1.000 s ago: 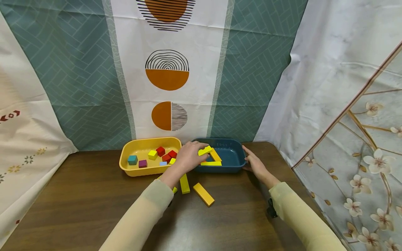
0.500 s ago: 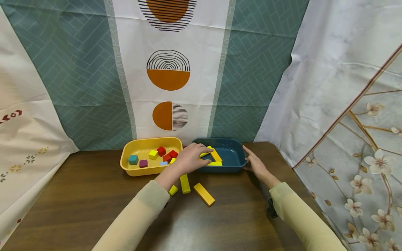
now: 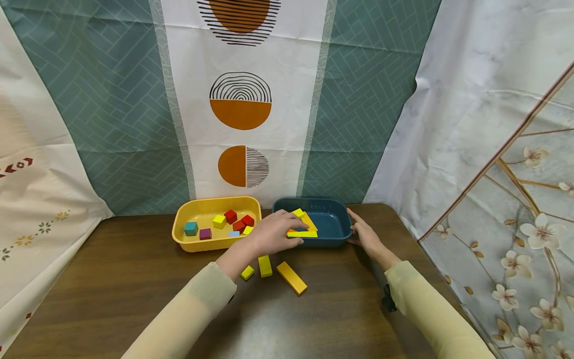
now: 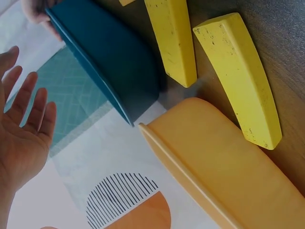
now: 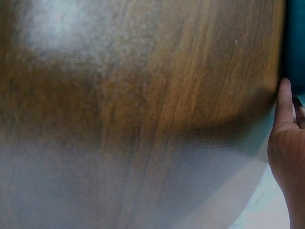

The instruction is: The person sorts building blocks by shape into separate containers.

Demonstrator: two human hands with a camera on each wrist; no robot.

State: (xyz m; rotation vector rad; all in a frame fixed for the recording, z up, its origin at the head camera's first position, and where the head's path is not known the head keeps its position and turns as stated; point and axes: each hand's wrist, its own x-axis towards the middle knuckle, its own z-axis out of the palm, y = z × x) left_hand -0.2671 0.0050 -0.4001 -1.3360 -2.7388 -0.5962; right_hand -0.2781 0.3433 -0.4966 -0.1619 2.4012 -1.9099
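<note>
My left hand [image 3: 273,233] is over the left end of the dark blue bin [image 3: 327,243], its fingers loosely spread and holding nothing. In the left wrist view the left palm [image 4: 24,152] shows bare. Below and beside its fingertips, several long blocks lie in the bin, among them a yellow block [image 3: 307,234] and an orange-yellow one [image 3: 310,223]; the hand hides part of the pile. My right hand [image 3: 369,240] touches the bin's right end with extended fingers; the right wrist view shows its thumb-side finger [image 5: 284,102] against the blue wall.
A yellow bin [image 3: 202,246] to the left contains several small cubes, including a teal cube [image 3: 191,229] and a purple cube [image 3: 205,234]. On the wooden table in front lie two yellow blocks, one long [image 3: 265,267], one seen end-on [image 3: 247,272], plus an orange-yellow block [image 3: 292,278].
My left hand has let go of a yellow block, which now lies in the blue bin, and has drawn back slightly towards me. The right hand stays against the bin.
</note>
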